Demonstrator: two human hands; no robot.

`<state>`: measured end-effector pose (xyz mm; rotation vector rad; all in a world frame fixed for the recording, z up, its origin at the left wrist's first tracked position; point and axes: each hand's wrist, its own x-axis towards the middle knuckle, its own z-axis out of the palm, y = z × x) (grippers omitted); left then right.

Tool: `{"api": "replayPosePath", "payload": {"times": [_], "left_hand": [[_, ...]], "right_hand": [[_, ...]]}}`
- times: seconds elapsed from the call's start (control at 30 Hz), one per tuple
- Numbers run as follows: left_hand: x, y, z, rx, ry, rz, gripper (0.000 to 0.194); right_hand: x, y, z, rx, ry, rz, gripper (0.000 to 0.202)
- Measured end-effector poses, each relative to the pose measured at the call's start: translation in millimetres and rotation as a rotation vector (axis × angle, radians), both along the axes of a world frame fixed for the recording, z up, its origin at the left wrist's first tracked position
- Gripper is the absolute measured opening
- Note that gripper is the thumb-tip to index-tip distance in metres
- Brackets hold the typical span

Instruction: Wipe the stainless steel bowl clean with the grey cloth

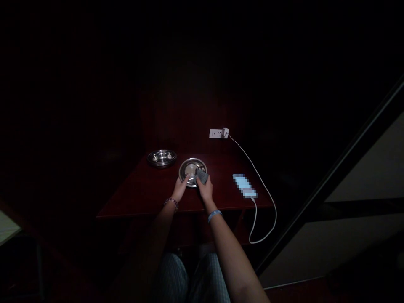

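A shiny round steel bowl (190, 163) is tilted up over the dark red desk, its inside facing me. My left hand (181, 187) grips its lower left rim, thumb over the edge and fingers hidden beneath. In my right hand (205, 188) is a grey cloth or scouring pad (202, 176), pressed against the bowl's inner right side. The thumb lies on the pad; the other fingers are mostly hidden. Left of the bowl, a stack of similar steel bowls (162, 158) stands on the desk.
The dark red desk (132, 193) meets a wall with a white socket (216, 134) and a plugged-in charger (225, 132). A white cable (258, 173) loops past the desk's right front edge to a blurred-out phone (244, 185). A slanted dark frame (331, 164) runs along the right.
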<state>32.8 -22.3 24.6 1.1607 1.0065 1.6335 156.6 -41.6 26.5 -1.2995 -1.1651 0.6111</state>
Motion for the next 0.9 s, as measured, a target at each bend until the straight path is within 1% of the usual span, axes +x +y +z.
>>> {"api": "replayPosePath", "payload": {"times": [0.1, 0.3, 0.5, 0.6, 0.77, 0.9], "left_hand": [[-0.6, 2.2, -3.0, -0.015, -0.012, 0.001, 0.041], [1.4, 5.2, -9.2, 0.001, -0.005, 0.033, 0.042], [2.1, 4.4, -6.0, -0.054, -0.037, 0.071, 0.034], [0.7, 3.3, -4.8, -0.073, -0.052, 0.086, 0.030], [0.3, 1.6, -7.1, -0.045, -0.034, 0.044, 0.037], [3.4, 0.7, -8.7, -0.023, -0.023, 0.031, 0.038]], "right_hand": [[0.3, -0.2, 0.6, 0.007, 0.018, 0.012, 0.027], [1.9, 2.1, -1.9, -0.023, -0.003, -0.016, 0.026], [1.4, 1.3, -1.5, -0.026, -0.018, -0.026, 0.027], [0.9, -0.6, 0.1, -0.002, -0.016, -0.026, 0.026], [1.6, -2.0, 1.0, 0.019, -0.023, -0.058, 0.023], [2.4, -1.2, 0.7, 0.027, -0.004, -0.083, 0.022]]}}
